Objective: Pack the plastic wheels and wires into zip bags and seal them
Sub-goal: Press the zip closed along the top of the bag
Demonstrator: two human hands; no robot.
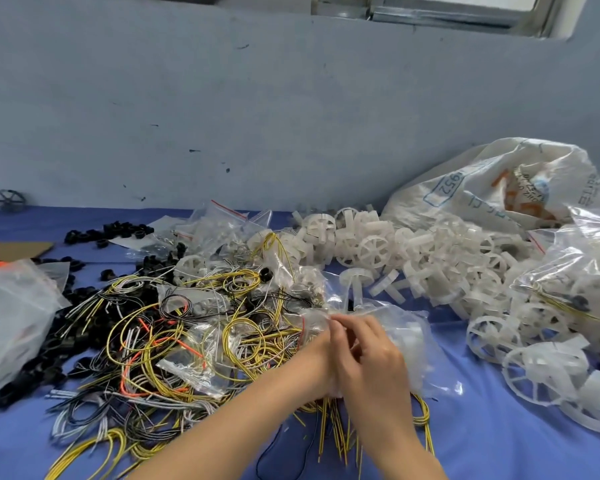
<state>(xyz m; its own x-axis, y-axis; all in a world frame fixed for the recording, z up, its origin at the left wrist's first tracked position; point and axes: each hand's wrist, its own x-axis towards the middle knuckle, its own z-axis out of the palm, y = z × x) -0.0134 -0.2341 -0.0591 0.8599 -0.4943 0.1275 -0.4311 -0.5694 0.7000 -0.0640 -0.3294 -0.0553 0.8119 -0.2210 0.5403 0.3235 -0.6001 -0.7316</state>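
A clear zip bag (400,336) with white plastic inside lies in the middle of the blue table. My right hand (369,355) pinches the bag's top edge, and my left hand (317,362), half hidden behind the right, grips the same edge beside it. A tangle of yellow, black, white and orange wires (174,337) spreads to the left and under my hands. White plastic wheels (406,258) are heaped behind and to the right.
Filled zip bags (575,271) lie at the right, empty ones (222,223) behind the wires. A large white sack (492,181) leans on the wall. Black plastic parts (118,230) and a big clear bag (11,317) sit at the left.
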